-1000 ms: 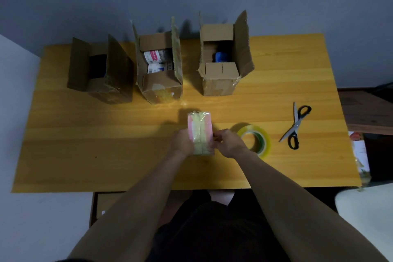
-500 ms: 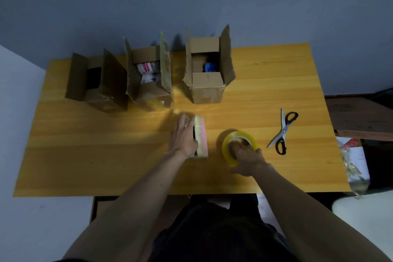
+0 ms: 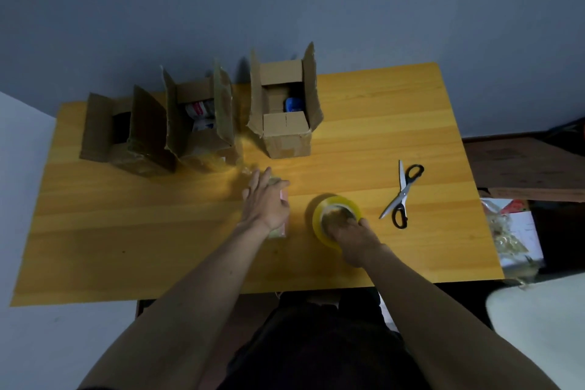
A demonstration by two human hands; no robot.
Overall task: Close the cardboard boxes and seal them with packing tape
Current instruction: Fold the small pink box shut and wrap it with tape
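A left hand (image 3: 264, 203) is lying flat, fingers straight and together, pressing down on a small pink box (image 3: 282, 225) near the middle of the table (image 3: 126, 231). The right hand (image 3: 354, 239) is gripping the yellow tape roll (image 3: 319, 225) just right of that box, fingers curled into its core, the roll tilted up on edge. Scissors (image 3: 401, 195) are lying further right, blades closed, apart from the roll. Along the far edge three cardboard boxes are standing with flaps open: the left box (image 3: 126, 133), the middle box (image 3: 202, 123) touching it, and the right box (image 3: 285, 111) a little apart.
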